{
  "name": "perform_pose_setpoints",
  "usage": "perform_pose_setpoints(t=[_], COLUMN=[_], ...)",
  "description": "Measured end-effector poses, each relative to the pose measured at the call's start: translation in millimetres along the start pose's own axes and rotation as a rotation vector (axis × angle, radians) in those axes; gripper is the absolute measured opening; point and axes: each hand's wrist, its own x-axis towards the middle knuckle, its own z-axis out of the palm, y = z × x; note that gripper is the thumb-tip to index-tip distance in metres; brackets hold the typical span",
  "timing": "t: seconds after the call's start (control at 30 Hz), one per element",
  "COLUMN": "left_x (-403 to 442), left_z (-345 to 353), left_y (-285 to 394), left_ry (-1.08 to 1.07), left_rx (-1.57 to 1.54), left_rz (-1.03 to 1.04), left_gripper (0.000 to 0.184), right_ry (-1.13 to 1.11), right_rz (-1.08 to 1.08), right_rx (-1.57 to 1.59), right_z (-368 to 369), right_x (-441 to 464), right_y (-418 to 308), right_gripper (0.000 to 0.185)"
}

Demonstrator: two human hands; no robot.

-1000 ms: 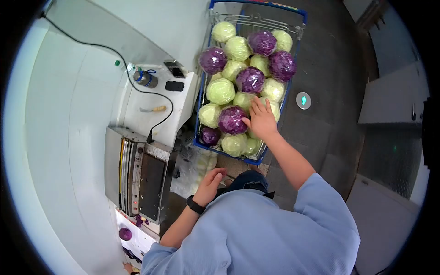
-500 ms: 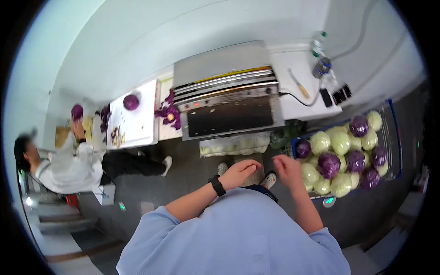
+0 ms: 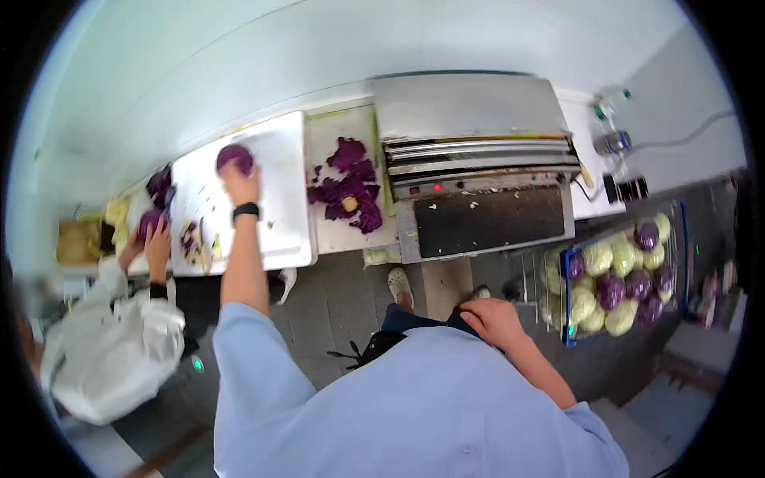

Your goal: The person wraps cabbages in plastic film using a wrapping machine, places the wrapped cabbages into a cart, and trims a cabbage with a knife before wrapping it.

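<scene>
A purple cabbage sits on the white tray, and my left hand grips its near side with the fingers on it. My left arm, with a black band at the wrist, stretches forward to the counter. Near the tray's front left lie cabbage scraps and what looks like a knife, partly beside my arm. By my waist, my right hand hangs with nothing in it, its fingers loosely apart.
Purple leaves lie right of the tray, beside a wrapping machine. A blue-rimmed cart of wrapped green and purple cabbages stands to the right. At left, a co-worker's hands hold another purple cabbage.
My view has shifted left. My left hand has gone from in front of my body to the purple cabbage on the tray, while my right hand stays near my waist.
</scene>
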Motion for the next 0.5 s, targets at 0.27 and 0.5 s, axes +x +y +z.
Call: perform_pose_setpoints(t=[0.27, 0.5], left_x=[83, 78], left_z=[29, 23], left_y=[-67, -99], left_ry=[-0.375, -0.183], left_rx=[0.195, -0.083], left_rz=[-0.306, -0.227], left_gripper=[0.115, 0.107], right_ry=[0.07, 0.058], right_rz=[0.281, 0.224], right_rx=[-0.078, -0.101], right_z=[9, 17], right_x=[-2, 27], right_y=[-28, -32], right_gripper=[0.02, 0.021])
